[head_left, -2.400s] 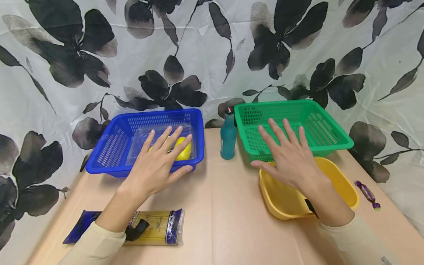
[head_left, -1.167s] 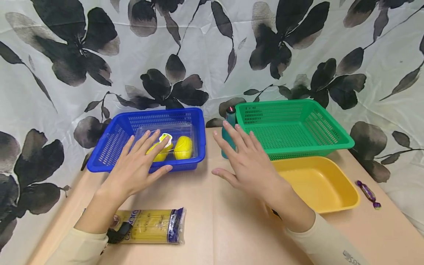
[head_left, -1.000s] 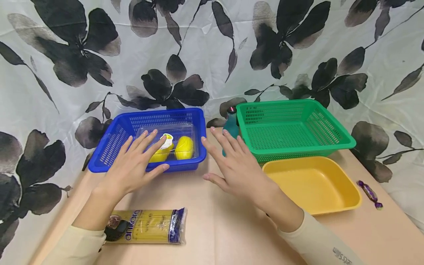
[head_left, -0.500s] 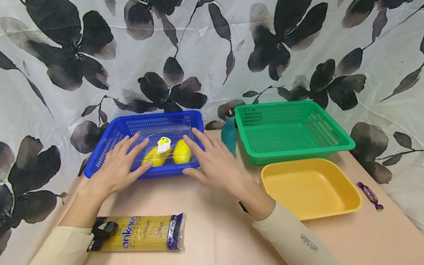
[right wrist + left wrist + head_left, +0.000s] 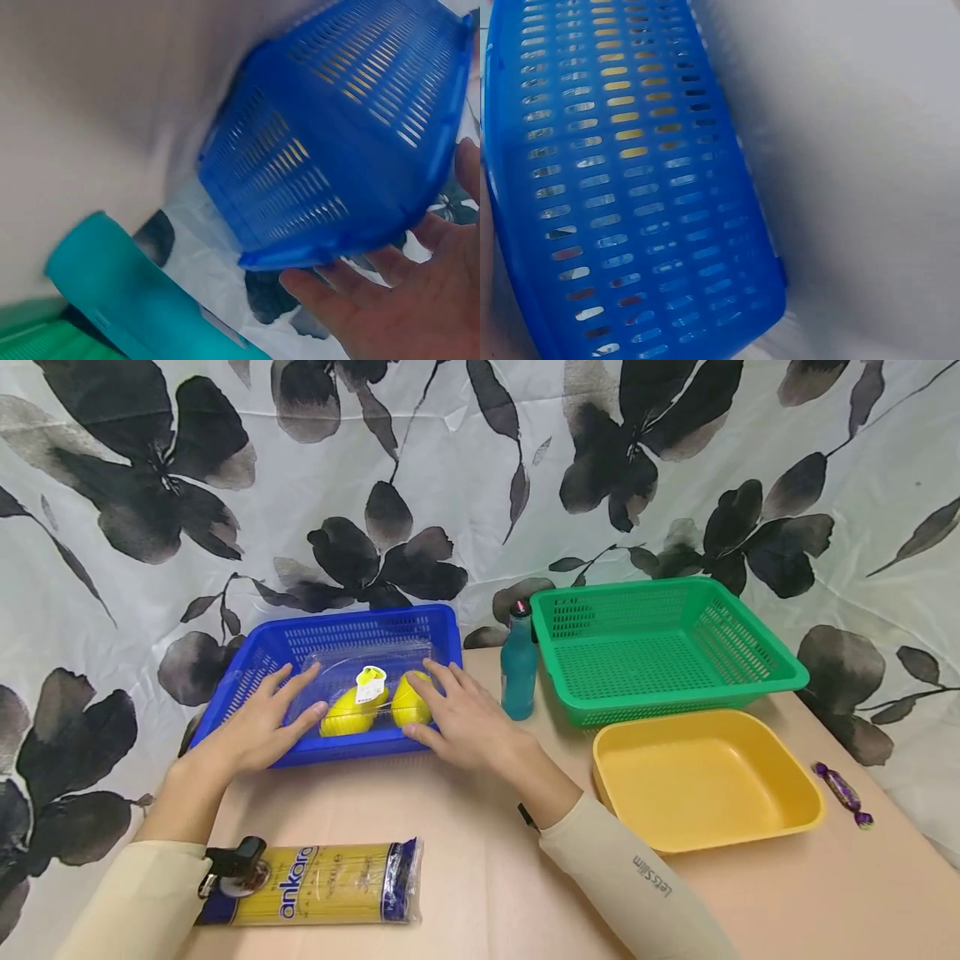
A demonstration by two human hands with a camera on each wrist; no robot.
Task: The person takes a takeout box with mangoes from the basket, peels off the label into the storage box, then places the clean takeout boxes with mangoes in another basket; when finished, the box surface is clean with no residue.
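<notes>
the blue basket [image 5: 363, 746] stood at the back left of the tabletop [image 5: 480, 868], its far edge close to the flowered cloth [image 5: 480, 468]. a stretch of tabletop lay between its front wall and the pasta pack [image 5: 345, 885], running rightward to the yellow tub [image 5: 705, 785]. farther back the gap was tighter: the teal bottle [image 5: 519, 672] stood upright between the blue basket and the green basket [image 5: 630, 664], just beside the latter. the yellow tub sat close in front of the green one, a purple-wrapped sweet [image 5: 842, 795] near its right side. inside the blue basket, toward its right end, lay a clear plastic container [image 5: 330, 681] with yellow fruit [image 5: 348, 714]. the left hand [image 5: 258, 727] was spread, fingers slightly bent, at the basket's front left; the right hand [image 5: 472, 718] was likewise spread over the front right corner. whether either touched rim or container, i could not tell.
</notes>
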